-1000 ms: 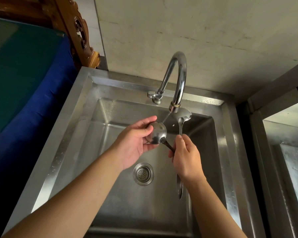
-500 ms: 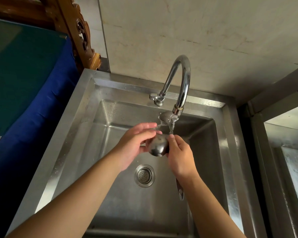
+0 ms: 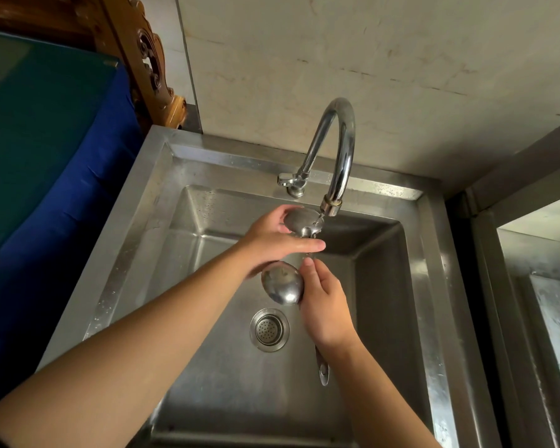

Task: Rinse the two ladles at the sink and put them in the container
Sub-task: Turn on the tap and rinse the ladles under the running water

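My left hand (image 3: pixel 274 242) cupped the bowl of the upper ladle (image 3: pixel 303 219), thumb and fingers spread round its back, right under the faucet (image 3: pixel 337 150) spout where a thin stream struck the steel. My right hand (image 3: pixel 325 305) was closed round both handles together, thumb up. The lower ladle (image 3: pixel 282 286) hung bowl-out just left of that hand, below my left palm and above the drain strainer (image 3: pixel 269 329). One handle end (image 3: pixel 323 371) poked out below my right wrist. All of it was over the stainless sink (image 3: pixel 385 286) basin. No container showed near either hand.
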